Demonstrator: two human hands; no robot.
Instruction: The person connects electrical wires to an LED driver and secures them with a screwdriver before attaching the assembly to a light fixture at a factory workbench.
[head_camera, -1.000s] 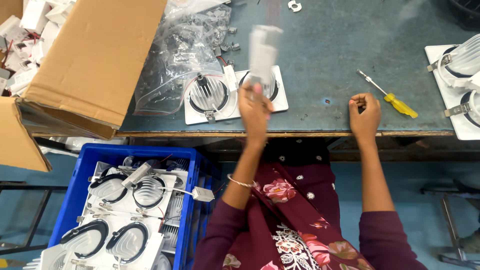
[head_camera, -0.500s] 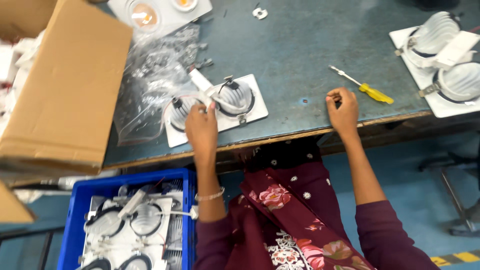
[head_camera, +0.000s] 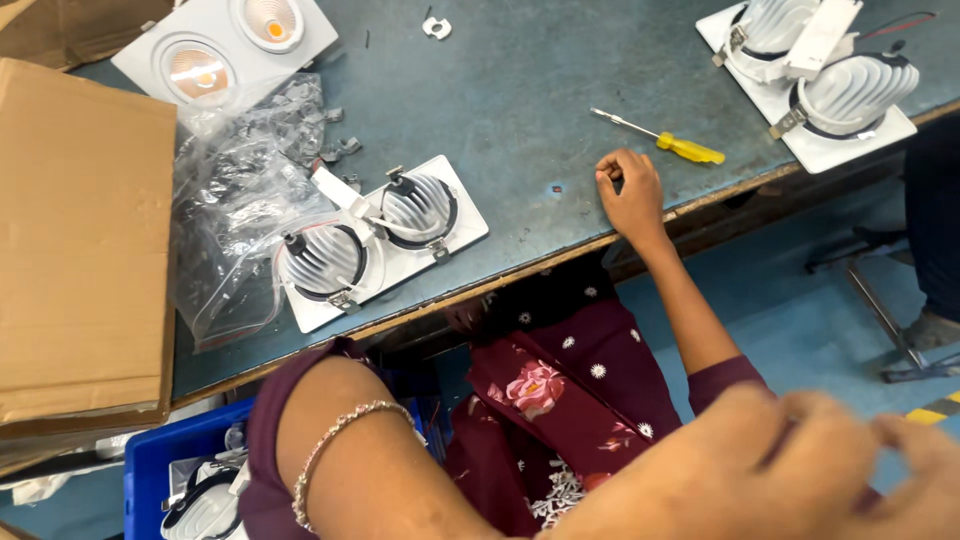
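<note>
A cardboard box (head_camera: 80, 250) sits at the left of the counter (head_camera: 540, 90), with a blue crate (head_camera: 160, 465) of lamp parts below it. Next comes a crumpled plastic bag (head_camera: 235, 220), then the white twin light fitting (head_camera: 375, 235), face down near the counter's front edge. Half a second ago the left hand rested on this fitting; now it has let go, so the fitting lies free and untouched. The right hand (head_camera: 630, 195) stays on the counter edge, fingers curled in and empty, just beside the yellow-handled screwdriver (head_camera: 680, 148). The left hand (head_camera: 740, 470) has lifted close to the camera, blurred; I cannot tell how its fingers are set.
</note>
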